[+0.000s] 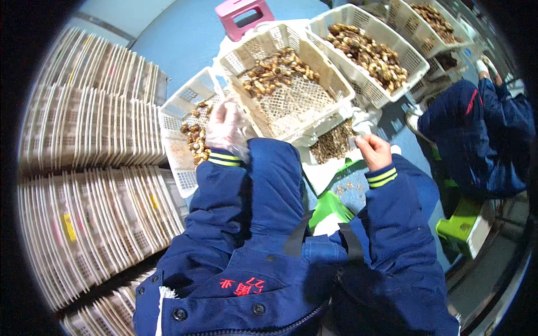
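My left hand (227,127), in a thin clear glove, hovers at the inner rim of a small white basket (178,155) holding some brown-and-cream mushrooms (196,144). Its fingers look bent but apart, with nothing visible in them. Directly ahead a larger white basket (283,120) tilts toward me, with more mushrooms (280,70) gathered at its far side. My bare right hand (375,152) is closed in a pinch, its thumb and forefinger together on something small that I cannot make out. Beside it lies a heap of dark brown scraps (332,144) on white sheeting.
Tall stacks of nested white baskets (95,126) line the left side. A pink stool (245,17) stands beyond the middle basket. Farther right are two mushroom-filled baskets (367,53). A co-worker (476,134) sits at right near a green stool (460,228). Green plastic (332,208) shows below the scraps.
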The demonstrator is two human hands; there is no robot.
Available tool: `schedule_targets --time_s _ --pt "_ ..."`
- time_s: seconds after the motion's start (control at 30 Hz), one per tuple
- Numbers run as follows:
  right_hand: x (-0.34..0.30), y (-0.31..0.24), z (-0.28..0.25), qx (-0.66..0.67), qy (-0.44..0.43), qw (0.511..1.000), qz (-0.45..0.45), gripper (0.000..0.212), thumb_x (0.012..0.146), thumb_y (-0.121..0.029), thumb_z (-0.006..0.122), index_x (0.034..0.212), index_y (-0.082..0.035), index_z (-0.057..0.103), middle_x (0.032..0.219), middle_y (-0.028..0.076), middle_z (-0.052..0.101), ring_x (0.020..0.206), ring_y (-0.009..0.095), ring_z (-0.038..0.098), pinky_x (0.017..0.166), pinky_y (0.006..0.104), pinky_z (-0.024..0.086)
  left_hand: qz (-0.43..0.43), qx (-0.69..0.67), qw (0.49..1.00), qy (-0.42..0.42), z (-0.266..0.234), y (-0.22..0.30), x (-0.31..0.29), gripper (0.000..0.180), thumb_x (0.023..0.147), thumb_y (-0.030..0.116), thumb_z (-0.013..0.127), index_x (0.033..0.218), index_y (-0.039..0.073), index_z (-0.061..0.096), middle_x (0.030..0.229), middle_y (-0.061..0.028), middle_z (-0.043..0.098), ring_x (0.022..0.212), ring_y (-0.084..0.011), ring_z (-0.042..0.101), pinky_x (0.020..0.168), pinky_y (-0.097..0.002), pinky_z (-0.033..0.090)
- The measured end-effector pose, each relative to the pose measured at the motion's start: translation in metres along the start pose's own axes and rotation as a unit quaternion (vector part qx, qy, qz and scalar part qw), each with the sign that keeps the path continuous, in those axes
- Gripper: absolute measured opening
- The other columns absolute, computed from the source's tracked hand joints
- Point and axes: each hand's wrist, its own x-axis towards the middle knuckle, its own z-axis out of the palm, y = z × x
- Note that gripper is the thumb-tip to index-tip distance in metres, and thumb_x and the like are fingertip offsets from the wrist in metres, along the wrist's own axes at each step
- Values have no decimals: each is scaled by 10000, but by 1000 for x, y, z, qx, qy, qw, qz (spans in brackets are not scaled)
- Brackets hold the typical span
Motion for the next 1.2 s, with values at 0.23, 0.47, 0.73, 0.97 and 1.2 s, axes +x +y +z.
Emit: schedule_targets --time_s 0.23,0.47,0.73,0.97,1.2 --pt "-7 -21 11 12 -35 998 53 235 816 -160 633 652 -10 557 564 -51 449 541 34 364 480 212 301 49 318 928 190 -80 -34 56 462 758 88 614 1199 48 480 1210 -155 492 1092 -223 500 898 -333 423" --pt "-4 -40 14 17 -62 993 96 215 831 -145 620 680 -9 550 596 -60 455 563 30 361 494 200 301 63 495 862 -90 1 -98 116 509 738 283 636 1162 34 505 1101 -201 562 1025 -313 545 875 -366 437" --pt "2 -47 16 -14 -100 974 201 172 813 -101 621 680 -8 562 561 -14 494 527 49 416 477 218 343 -139 688 698 -141 29 -230 215 463 700 369 672 981 5 622 1042 -192 600 998 -296 570 863 -352 450" --pt "8 -51 20 -35 -172 967 186 140 774 -86 650 681 -18 571 528 16 494 460 61 423 439 231 340 -117 666 729 -105 39 -252 226 416 731 341 666 999 27 610 1024 -173 605 977 -315 572 841 -355 459" --pt "5 -50 32 -32 -124 966 224 129 788 -102 649 709 -9 605 526 -29 454 509 35 391 459 219 326 -158 389 889 -184 39 -226 198 374 731 149 671 1075 34 579 993 -161 621 939 -236 592 822 -312 461"
